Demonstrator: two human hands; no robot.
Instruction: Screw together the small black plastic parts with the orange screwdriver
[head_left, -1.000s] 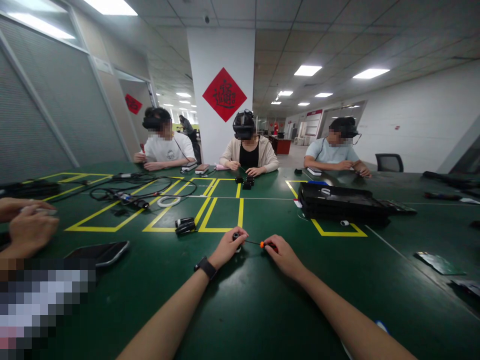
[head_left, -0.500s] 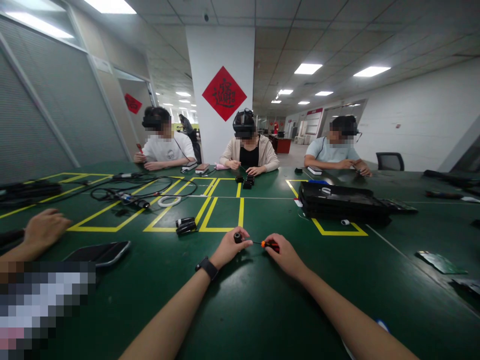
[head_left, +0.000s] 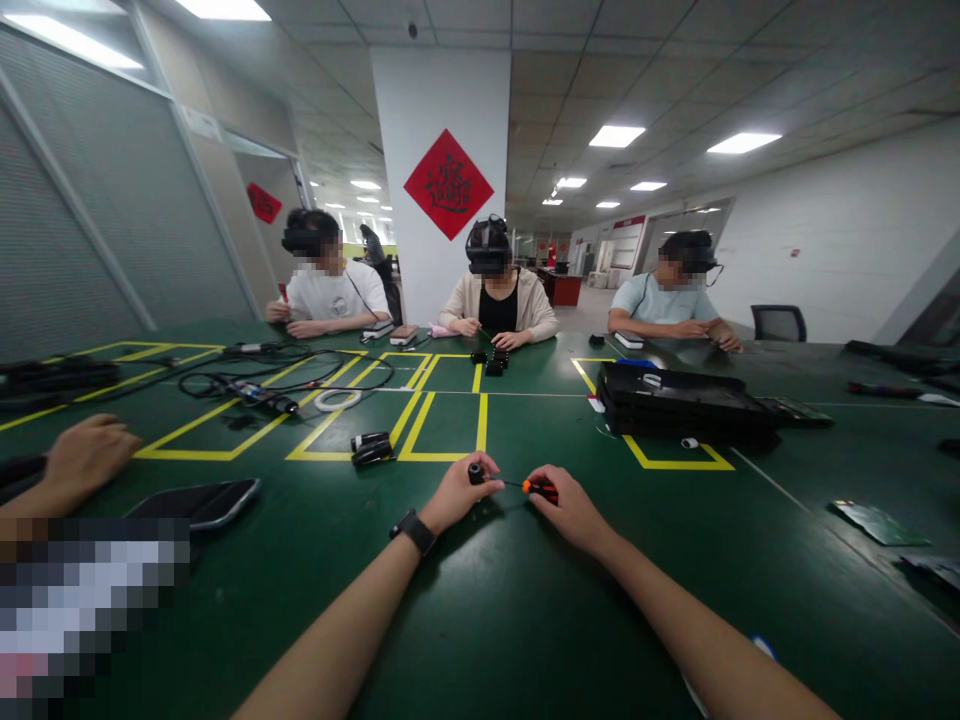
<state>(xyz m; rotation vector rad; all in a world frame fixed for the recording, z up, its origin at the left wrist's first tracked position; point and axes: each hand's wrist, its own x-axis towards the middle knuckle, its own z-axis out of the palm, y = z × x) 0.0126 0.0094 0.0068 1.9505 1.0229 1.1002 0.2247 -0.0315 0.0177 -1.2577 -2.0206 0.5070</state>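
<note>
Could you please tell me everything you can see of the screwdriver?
The screwdriver has a dark handle, plastic by its look, with a bright orange front end and a thin, dark, straight shaft that looks like metal. It is roughly level over the table, its handle gripped and partly covered by the right hand. The shaft points towards the left hand; I cannot make out its tip there.

The right hand [head_left: 568, 510] covers part of the screwdriver [head_left: 528, 487]; its tip is lost at the thumb [head_left: 493, 488] of the left hand [head_left: 457, 498], so its contact with the half-hidden black cylindrical part [head_left: 475, 474] cannot be told. Beside the right forearm [head_left: 675, 622], a blue-and-white object [head_left: 763, 648] is mostly hidden, too little showing to name. Pixelation [head_left: 90, 600] blots out the near left corner, and the left edge cuts off a co-worker's arm [head_left: 34, 501].
</note>
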